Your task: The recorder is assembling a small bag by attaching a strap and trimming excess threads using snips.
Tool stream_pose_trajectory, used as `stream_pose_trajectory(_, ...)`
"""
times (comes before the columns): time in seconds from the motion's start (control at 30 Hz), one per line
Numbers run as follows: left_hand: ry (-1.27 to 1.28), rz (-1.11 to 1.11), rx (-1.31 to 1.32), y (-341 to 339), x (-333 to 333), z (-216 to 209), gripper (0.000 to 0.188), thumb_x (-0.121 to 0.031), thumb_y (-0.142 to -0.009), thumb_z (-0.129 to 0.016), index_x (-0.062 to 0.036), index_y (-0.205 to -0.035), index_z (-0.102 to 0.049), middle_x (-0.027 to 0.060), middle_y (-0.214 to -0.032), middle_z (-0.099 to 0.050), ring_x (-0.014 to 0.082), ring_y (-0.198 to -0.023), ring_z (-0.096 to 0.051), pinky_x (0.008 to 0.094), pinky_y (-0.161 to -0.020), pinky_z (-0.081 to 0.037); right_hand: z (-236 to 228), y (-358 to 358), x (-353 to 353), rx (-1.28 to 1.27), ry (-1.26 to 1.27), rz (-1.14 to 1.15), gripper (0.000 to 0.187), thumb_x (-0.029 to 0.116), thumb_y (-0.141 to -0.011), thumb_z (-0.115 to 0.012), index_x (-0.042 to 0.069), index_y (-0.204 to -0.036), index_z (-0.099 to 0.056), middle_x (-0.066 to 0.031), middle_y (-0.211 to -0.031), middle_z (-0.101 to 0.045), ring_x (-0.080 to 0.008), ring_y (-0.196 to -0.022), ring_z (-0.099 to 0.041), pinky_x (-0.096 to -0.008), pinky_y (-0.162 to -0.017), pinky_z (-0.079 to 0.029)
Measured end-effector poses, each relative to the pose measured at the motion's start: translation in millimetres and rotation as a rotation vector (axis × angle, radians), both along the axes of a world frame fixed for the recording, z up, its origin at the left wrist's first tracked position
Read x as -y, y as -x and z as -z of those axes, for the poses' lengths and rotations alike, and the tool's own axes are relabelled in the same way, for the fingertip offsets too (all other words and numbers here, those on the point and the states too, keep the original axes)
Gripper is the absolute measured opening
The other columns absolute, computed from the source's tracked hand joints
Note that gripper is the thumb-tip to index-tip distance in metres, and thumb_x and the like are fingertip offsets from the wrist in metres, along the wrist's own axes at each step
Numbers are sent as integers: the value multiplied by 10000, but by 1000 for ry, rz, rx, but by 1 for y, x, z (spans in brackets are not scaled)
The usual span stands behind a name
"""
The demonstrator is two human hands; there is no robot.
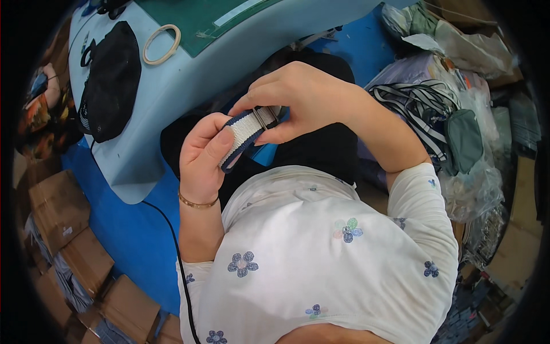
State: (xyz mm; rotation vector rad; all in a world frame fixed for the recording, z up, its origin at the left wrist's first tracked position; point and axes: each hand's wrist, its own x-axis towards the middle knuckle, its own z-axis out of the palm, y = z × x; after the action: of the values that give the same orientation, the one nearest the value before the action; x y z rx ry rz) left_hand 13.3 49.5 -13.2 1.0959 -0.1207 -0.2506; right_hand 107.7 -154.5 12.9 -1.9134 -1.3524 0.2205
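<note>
Between my hands is a webbing strap (245, 131), white in the middle with navy edges, folded into a loop. My left hand (207, 150) pinches the strap's near end, thumb lying on the white face. At the far end, a metal slide buckle (260, 118) sits across the webbing. My right hand (295, 98) grips the strap beside the buckle, fingers above and thumb below. The strap's underside and the tips of several fingers are hidden. Both hands are over my lap, near the table edge.
A light blue table (129, 163) stands ahead, bearing a black bag (114, 83), a tape roll (146, 50) and a green mat (200, 26). On the right lie striped straps (421, 114) and a grey-green pouch (465, 140). Cardboard boxes (86, 261) line the left; a black cable (175, 241) hangs nearby.
</note>
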Motion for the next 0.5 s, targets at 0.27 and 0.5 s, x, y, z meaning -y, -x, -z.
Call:
stream_pose_trajectory(0.27,-107,-158,409,10,1,-31,298,-232,-920,-527,65,-923,-513,141,-852,-563,66,-608,-476,158,-513,-349,-7,5,-4,162,-235,-31,372,319,-676,-774,92,-951,-668,-43,-804,-662,-228,-708,-640,-296,-603,-512)
stream_pose_trajectory(0.5,150,-355,500,18,-33,-39,294,-219,-878,-598,31,-968,-474,102,-795,-505,137,-651,-492,196,-618,-430,77,8,6,1,-74,147,401,360,-675,-754,65,-936,-682,-79,-812,-667,-267,-752,-636,-339,-652,-501)
